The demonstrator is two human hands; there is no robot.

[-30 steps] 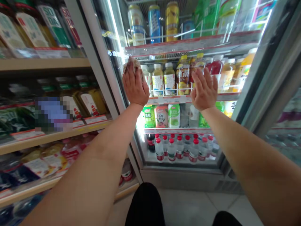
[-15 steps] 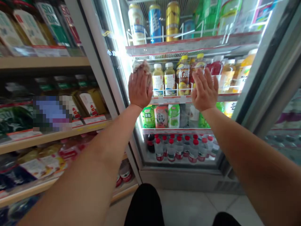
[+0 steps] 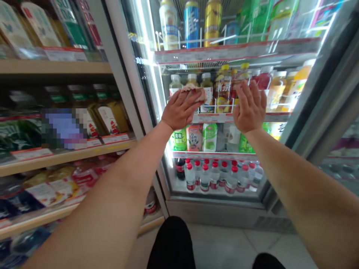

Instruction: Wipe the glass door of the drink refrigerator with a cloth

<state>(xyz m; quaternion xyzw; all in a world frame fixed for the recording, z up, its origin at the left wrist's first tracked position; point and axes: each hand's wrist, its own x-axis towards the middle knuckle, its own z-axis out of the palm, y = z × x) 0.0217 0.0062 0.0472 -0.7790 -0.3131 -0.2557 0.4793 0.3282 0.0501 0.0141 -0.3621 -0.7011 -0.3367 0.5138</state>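
Toward the middle of the clear, grey-framed glass door [image 3: 215, 198], away from its left edge, a crumpled, pinkish-beige cloth [image 3: 201, 95] lies under the left hand [image 3: 181, 110]. Half a second ago that hand pointed upward beside the left edge; now it has slid inward and slightly down, its nearly straight fingers slanting right, seemingly pressing the cloth rather than gripping it. The right hand [image 3: 250, 106] stays nearer the right edge, fingers extended and close together, holding nothing. Wiping appears to be progressing inward.
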